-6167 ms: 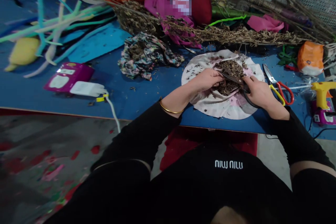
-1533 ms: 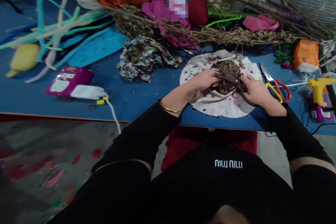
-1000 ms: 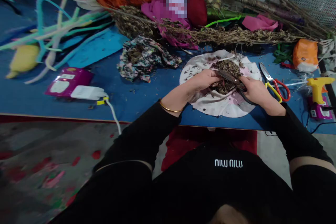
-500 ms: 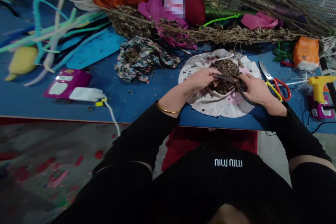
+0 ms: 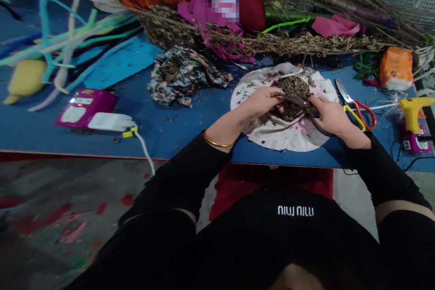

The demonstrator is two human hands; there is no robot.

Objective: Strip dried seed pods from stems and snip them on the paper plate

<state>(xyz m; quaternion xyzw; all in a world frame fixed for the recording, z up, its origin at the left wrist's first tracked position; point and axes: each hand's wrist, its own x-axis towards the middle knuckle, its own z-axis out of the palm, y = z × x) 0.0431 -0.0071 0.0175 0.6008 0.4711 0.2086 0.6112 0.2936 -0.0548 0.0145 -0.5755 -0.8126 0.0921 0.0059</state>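
Note:
A round white cloth [image 5: 288, 142] with pinkish patches lies on the blue table, and a heap of crumbled dry brown leaves [image 5: 294, 84] is piled at its middle. My right hand [image 5: 329, 117] is closed round the black handles of dark scissors [image 5: 295, 99], whose blades point left across the heap. Just beyond the blade tips, my left hand [image 5: 261, 102] has its fingers pinched together at the heap's left side. Bits of dry plant are at those fingertips, partly hidden by them. Leaf crumbs are scattered over the cloth.
Red-and-yellow-handled scissors [image 5: 356, 106] and a yellow glue gun [image 5: 413, 111] lie to the right. Bundled dry stems [image 5: 306, 46] run along the back. Leftward are a crumpled floral cloth [image 5: 185, 77], a purple box [image 5: 86, 106], a white power strip [image 5: 110, 121] and coloured fuzzy stems [image 5: 64, 45].
Both hands stay almost in place over the heap. The scissor blades have shifted only slightly, and the whole view has moved a little.

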